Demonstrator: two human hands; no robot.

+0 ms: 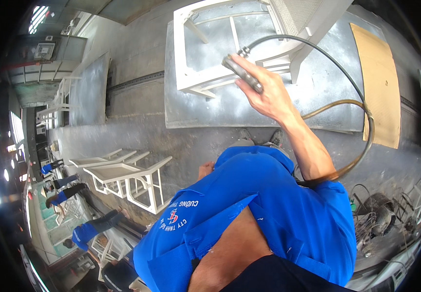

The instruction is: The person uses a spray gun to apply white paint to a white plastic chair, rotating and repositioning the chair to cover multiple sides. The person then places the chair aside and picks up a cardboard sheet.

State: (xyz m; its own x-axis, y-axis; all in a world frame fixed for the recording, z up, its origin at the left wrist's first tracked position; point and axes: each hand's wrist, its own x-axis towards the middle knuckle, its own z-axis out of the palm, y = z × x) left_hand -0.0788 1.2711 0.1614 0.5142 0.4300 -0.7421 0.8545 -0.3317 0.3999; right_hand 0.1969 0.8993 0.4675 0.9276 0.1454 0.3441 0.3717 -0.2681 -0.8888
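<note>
My right hand (268, 92) is closed around a grey metal spray gun (242, 74), with a hose fitting at its far end. A black hose (334, 58) loops from that fitting out to the right and back toward my right arm. Just beyond the gun is a white chair frame (179, 53) with an open seat and a woven panel (288, 14). It rests on a large grey board (196, 114) dusted with white. My left hand (206, 169) hangs beside my body, mostly hidden by my blue shirt, so its fingers are not clear.
White chairs (127, 175) stand on the floor at left. A yellowish-brown hose (337, 104) crosses the board's right side near a cardboard sheet (378, 82). Coiled wire and clutter (378, 214) lie at lower right. Several people in blue work far left, one bending (86, 233).
</note>
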